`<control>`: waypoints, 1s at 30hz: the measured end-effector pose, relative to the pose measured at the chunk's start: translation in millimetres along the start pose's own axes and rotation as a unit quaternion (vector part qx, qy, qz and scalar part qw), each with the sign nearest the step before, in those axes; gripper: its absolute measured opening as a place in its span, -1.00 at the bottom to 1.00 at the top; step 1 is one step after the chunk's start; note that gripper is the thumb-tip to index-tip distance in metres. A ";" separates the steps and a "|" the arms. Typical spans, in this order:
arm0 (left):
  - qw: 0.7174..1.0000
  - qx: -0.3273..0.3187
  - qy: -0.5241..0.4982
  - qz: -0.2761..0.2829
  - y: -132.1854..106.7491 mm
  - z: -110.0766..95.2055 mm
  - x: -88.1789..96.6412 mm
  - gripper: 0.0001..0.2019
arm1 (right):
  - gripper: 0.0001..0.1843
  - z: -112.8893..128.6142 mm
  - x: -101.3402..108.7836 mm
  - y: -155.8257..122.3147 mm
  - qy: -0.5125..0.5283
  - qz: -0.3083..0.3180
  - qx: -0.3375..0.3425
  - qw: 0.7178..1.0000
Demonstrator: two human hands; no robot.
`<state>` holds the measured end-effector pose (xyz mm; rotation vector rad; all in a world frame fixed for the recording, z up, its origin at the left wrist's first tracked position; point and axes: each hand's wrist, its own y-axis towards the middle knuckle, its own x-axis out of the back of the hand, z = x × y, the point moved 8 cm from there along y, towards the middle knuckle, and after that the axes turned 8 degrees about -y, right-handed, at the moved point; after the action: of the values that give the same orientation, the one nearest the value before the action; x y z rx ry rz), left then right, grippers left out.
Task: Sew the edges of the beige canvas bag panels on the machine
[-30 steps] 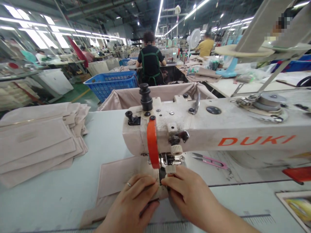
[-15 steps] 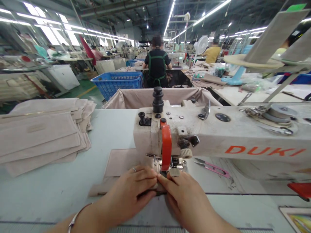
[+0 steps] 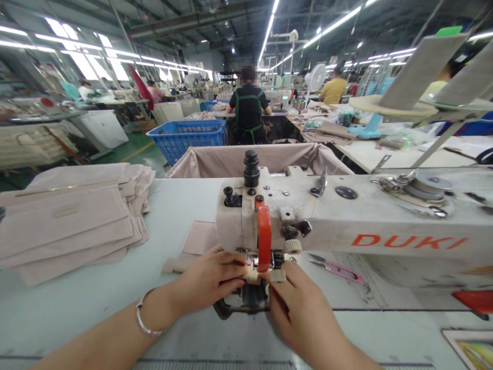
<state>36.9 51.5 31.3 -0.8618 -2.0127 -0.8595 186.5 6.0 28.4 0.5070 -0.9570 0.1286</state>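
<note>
A cream DUKI sewing machine [image 3: 346,221] with an orange guard [image 3: 264,239] stands in front of me. A beige fabric piece [image 3: 198,241] lies under its head and runs off to the left. My left hand [image 3: 210,277] is curled with its fingertips pinching the fabric edge beside the presser foot. My right hand [image 3: 296,308] presses the same edge from the right, fingers bent and close together. A dark metal plate [image 3: 241,303] shows between the two hands below the needle.
A stack of beige fabric pieces [image 3: 73,221] lies at the left of the table. Pink thread snips [image 3: 339,270] rest under the machine arm. A fabric-lined bin [image 3: 254,156] and a blue crate [image 3: 188,136] stand behind. Other people work at tables further back.
The beige fabric has slid away from me under the machine head. Both hands followed it toward the presser foot, and the dark plate below the needle is now uncovered.
</note>
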 end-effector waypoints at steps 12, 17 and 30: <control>0.993 0.043 -0.014 -0.112 -3.0 -15.2 -4.1 -0.85 | -0.92 -2.5 4.5 3.7 -0.041 -0.020 0.024 0.999; 0.993 0.038 -0.018 -0.112 1.1 -18.6 -6.5 -0.86 | -0.66 8.0 -7.8 13.9 -0.039 0.039 0.067 0.996; 0.987 0.116 0.033 -0.104 9.4 12.5 -8.4 -0.88 | -0.79 -10.1 -12.5 25.4 -0.089 0.002 0.024 0.996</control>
<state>43.6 64.3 20.9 -0.4923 -2.1185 -0.7369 178.6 34.4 22.7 0.5681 -1.1312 0.1129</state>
